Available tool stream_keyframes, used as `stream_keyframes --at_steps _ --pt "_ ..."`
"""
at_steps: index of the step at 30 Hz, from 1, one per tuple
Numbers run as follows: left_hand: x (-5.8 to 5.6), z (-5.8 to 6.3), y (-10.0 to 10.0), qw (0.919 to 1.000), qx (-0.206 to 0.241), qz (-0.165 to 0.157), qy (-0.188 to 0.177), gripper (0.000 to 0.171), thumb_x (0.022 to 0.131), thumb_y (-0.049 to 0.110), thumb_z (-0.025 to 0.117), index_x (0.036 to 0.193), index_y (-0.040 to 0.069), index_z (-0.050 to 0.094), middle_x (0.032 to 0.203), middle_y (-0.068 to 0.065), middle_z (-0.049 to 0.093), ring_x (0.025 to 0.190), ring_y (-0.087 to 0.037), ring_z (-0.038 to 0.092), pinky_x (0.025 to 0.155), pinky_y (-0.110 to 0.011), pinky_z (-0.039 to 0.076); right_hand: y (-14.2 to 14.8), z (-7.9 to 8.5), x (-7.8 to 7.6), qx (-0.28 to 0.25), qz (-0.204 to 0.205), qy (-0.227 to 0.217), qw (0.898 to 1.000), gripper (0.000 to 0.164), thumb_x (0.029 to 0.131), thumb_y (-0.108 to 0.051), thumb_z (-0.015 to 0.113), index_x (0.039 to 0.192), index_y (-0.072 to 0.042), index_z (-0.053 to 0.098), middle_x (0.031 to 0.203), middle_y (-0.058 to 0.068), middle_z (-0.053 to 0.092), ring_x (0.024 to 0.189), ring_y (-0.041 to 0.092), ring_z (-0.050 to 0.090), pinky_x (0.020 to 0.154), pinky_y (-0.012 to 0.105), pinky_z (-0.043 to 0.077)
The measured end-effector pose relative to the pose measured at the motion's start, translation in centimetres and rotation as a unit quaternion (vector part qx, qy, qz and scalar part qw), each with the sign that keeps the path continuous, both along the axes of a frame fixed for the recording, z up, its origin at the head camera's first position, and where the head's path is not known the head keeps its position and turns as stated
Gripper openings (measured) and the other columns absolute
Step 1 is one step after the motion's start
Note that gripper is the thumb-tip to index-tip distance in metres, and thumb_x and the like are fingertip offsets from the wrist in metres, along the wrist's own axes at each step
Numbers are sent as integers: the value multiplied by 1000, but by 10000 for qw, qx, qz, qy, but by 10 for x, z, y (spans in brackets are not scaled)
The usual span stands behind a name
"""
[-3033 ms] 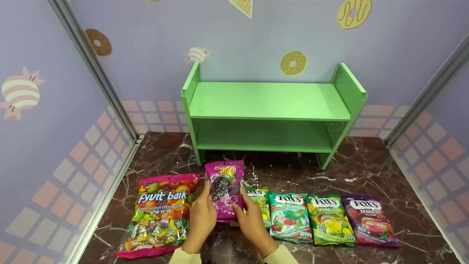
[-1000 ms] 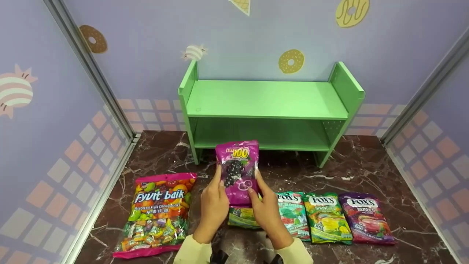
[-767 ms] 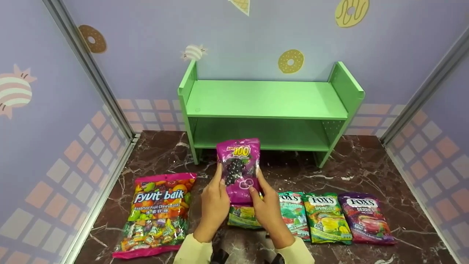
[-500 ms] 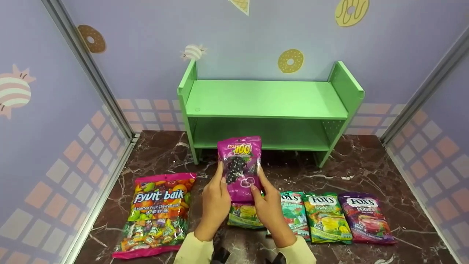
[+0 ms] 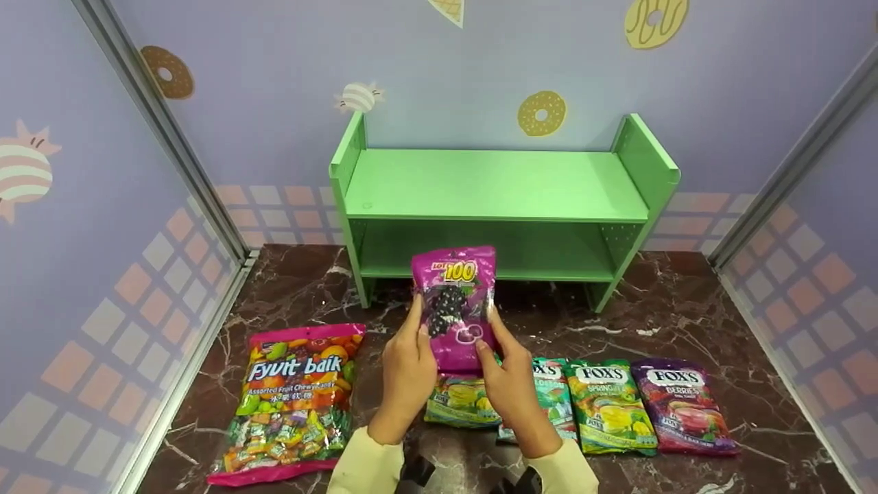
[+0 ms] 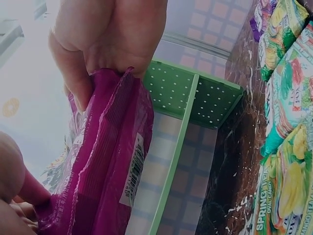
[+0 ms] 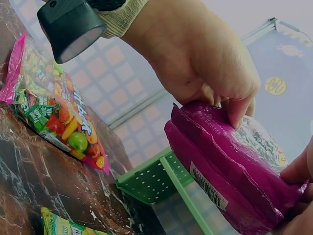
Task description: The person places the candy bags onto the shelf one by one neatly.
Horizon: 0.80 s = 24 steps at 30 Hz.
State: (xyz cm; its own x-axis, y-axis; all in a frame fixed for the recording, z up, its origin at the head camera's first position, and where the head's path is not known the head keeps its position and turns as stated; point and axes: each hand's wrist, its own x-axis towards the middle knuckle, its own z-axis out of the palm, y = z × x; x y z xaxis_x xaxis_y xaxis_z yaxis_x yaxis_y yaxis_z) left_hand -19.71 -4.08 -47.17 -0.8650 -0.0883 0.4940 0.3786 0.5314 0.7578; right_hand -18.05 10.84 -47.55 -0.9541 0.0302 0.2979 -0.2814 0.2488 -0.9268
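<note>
Between my two hands is a purple LOT 100 candy bag [image 5: 454, 309] with dark berries printed on its front. My left hand [image 5: 409, 374] grips its left edge, thumb on the front. My right hand [image 5: 511, 377] pinches the right edge near the bottom corner. The bag is raised over the counter and overlaps the lower front of the green shelf [image 5: 494, 185] in the head view. Both wrist views show the bag's back, with a seam and a barcode [image 6: 132, 171]. Below it lies a yellow-green Fox's candy bag [image 5: 459, 405], its upper part hidden.
A large Fyvit baik candy bag [image 5: 295, 398] lies on the left of the dark marble counter [image 5: 295, 281]. At the right lie a teal Fox's bag [image 5: 557, 394], a green-yellow Fox's bag [image 5: 610, 412] and a purple Fox's bag [image 5: 686, 408]. Patterned walls [image 5: 439, 82] enclose three sides.
Both hands have lifted the LOT 100 candy bag forward and rightward, from the counter's front up to before the shelf. The other bags have stayed in place.
</note>
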Motion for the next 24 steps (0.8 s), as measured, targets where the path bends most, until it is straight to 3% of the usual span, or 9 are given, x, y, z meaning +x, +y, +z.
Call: stream_keyframes --at_steps 2,3,7,12,14,17,24 --pt "-1 1 1 10000 3 -30 42 44 100 3 46 143 -1 43 118 -23 65 54 -3 32 68 -31 49 1 1 -1 17 -17 39 10000 56 99 -4 51 151 -7 31 153 18 35 135 31 45 97 34 51" --pt "-1 2 1 10000 10 -48 50 44 100 3 46 143 -1 43 122 -24 64 53 -3 31 68 -31 49 2 1 -1 21 -24 67 10000 55 99 -4 50 150 -6 31 153 19 35 133 32 47 96 34 52" --pt "-2 6 3 9999 3 -133 50 44 100 3 45 144 -1 42 116 -24 65 53 -4 32 64 -30 47 5 3 -3 10 -23 99 9999 54 99 -4 49 150 -5 31 153 20 34 132 33 49 95 32 52" --pt "-4 10 4 9998 -1 -186 87 44 100 4 45 144 -1 42 125 -23 62 56 -9 41 72 -34 52 8 7 -5 7 -26 141 9999 54 99 -5 50 150 -4 30 153 19 34 132 31 48 96 33 51" --pt "-5 12 5 9998 9 -194 77 45 100 4 45 145 -1 42 116 -23 66 56 -8 40 71 -33 52 9 8 -6 21 -42 150 9999 54 99 -5 50 150 -4 30 153 18 34 132 30 49 96 33 51" --pt "-6 15 6 9997 32 -221 25 45 100 3 45 145 0 41 87 -18 63 53 -5 32 59 -28 44 10 11 -8 36 -63 145 9999 55 99 -5 51 150 -6 31 153 17 35 129 30 52 93 32 53" --pt "-9 20 9 9996 -16 -288 52 46 101 3 44 146 1 39 67 -4 49 52 -2 32 53 -22 37 15 14 -10 205 -118 204 9995 56 98 -7 53 150 -7 32 153 17 36 132 29 49 97 33 50"
